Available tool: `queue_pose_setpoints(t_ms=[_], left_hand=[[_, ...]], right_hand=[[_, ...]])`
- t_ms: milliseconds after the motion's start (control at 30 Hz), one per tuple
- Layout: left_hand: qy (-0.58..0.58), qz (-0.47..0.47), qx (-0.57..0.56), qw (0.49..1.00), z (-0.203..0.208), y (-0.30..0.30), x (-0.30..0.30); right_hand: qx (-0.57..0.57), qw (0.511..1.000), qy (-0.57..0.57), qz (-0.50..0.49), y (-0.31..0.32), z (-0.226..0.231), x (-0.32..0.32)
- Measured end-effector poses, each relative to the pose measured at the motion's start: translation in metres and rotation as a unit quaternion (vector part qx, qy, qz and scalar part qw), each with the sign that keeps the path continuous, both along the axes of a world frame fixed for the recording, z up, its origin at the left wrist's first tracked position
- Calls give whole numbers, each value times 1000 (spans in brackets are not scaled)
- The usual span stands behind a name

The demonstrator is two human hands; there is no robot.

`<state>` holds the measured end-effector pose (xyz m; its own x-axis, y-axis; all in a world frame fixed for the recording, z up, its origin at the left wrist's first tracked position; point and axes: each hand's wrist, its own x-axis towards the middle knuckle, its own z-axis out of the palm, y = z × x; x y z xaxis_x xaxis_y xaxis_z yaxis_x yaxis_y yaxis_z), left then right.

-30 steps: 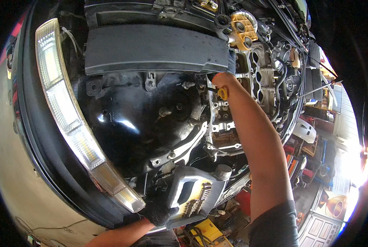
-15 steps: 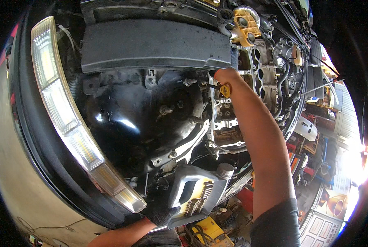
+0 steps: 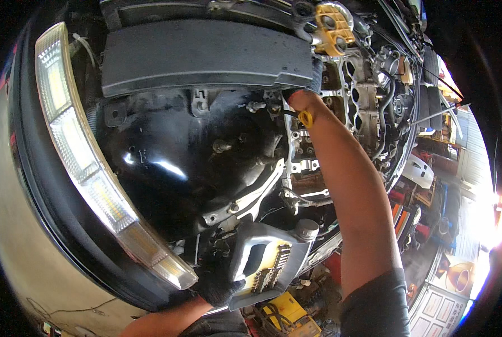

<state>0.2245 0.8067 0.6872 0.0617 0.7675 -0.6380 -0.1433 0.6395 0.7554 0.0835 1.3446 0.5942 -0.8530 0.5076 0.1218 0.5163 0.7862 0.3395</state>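
Observation:
At the lower middle, my left hand (image 3: 220,289), in a black glove, grips a grey plastic jug (image 3: 242,238) by its lower left edge. The jug is lying on its side with its cap on. Its upper side is cut away, and several bolts (image 3: 273,269) lie in rows inside it. My right arm stretches up over the opened engine (image 3: 313,182). The gloved right hand (image 3: 317,77) is at the right end of a long black cover (image 3: 206,59), which hides most of its fingers. A yellow ring-shaped dipstick handle (image 3: 305,118) sits beside my right wrist.
A long lit lamp bar (image 3: 85,157) curves along the left. Near the top right is a yellow part with round openings (image 3: 334,31). A dark rounded panel (image 3: 178,146) lies left of the engine. Below are a yellow case (image 3: 287,312) and floor clutter.
The view has shifted slightly, so the engine bay sits a little further left and up. Both hands stay in nearly the same places, the left one still gripping the jug.

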Motion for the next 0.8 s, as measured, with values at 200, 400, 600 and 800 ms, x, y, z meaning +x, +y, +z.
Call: queue_pose_setpoints(t_ms=[200,400,600,800], left_hand=[[20,-17,-10,1000,2,-2,0],[-67,98,-9,993,-21,-11,21],[-78,203,33,976,-35,-24,38],[-144,227,-58,961,-50,-26,45]], right_hand=[[-73,993,39,87,-34,60,19],[-172,948,264,44,-117,172,136],[-214,955,179,-95,-312,224,253],[-339,907,126,-215,-367,189,270]])
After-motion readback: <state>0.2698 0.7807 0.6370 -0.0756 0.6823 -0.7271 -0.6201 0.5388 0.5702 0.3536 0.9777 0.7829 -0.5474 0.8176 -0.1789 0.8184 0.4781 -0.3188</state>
